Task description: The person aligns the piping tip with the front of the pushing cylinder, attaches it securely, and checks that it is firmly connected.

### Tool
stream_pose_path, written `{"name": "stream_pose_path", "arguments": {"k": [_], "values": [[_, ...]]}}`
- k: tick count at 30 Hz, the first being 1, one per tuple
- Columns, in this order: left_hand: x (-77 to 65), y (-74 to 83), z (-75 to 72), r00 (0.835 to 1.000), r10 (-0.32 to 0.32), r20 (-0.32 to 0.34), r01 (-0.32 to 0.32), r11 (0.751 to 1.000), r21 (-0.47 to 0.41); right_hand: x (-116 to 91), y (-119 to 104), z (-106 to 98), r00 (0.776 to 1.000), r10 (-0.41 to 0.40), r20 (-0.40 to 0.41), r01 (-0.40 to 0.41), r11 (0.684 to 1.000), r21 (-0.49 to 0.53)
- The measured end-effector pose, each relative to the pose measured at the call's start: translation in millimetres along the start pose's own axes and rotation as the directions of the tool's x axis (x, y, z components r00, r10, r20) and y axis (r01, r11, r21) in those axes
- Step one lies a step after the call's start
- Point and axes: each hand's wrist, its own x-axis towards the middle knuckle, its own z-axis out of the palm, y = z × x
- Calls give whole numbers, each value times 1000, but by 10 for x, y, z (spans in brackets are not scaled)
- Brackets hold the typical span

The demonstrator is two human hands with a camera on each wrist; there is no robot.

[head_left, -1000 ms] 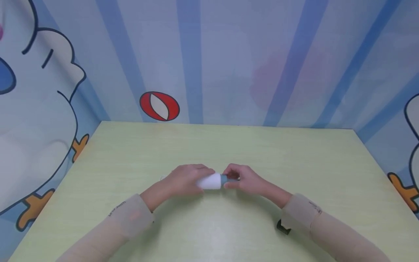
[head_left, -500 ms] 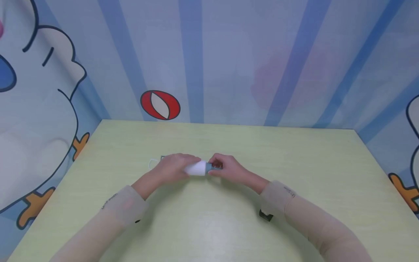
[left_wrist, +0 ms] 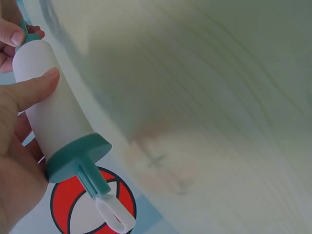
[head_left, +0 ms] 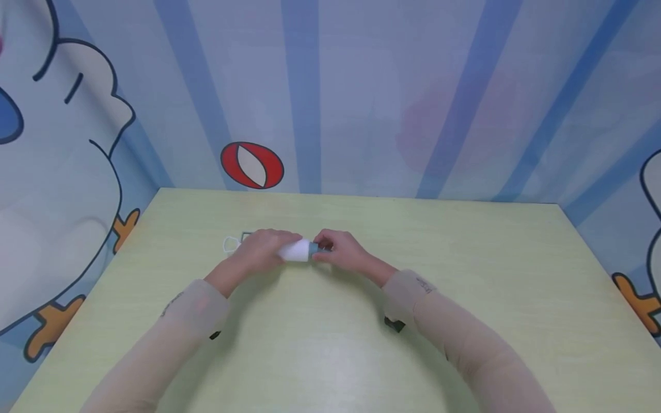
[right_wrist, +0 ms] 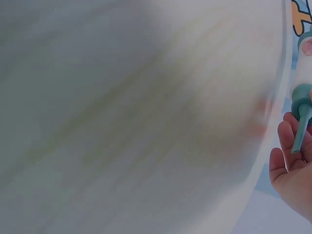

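A white syringe-like tube (head_left: 295,250) with teal ends lies sideways between my hands. My left hand (head_left: 260,252) grips its barrel, the thumb lying along the white wall in the left wrist view. From the left end stick out a teal flange (left_wrist: 78,157), a short teal stem (left_wrist: 92,180) and a white loop (left_wrist: 116,214). With thumb and fingers my right hand (head_left: 343,250) pinches the teal tip (head_left: 314,249) at the other end. In the right wrist view the narrow teal spout (right_wrist: 302,129) shows beside the right fingers, and part of the tube runs out of frame.
A pale yellow-green table (head_left: 330,332) lies under both arms. Behind it stands a striped blue wall (head_left: 356,115) with a printed red-and-white ball (head_left: 252,165). Loose beige sleeves (head_left: 193,312) cover the forearms. Small black pieces (head_left: 395,324) hang beneath the cuffs.
Both hands have moved left and farther from me, carrying the tube with them. The white loop at its left end has come into sight. Both grips look the same.
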Motion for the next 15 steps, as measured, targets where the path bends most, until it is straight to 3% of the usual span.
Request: {"name": "stream_pose_path", "arguments": {"k": [7, 15], "values": [[36, -55, 14, 998, -66, -6, 66, 997, -36, 126, 31, 52, 1000, -1, -18, 0, 999, -47], [66, -111, 53, 997, -74, -10, 73, 997, -33, 230, 40, 73, 999, 54, 8, -53, 993, -105]]}}
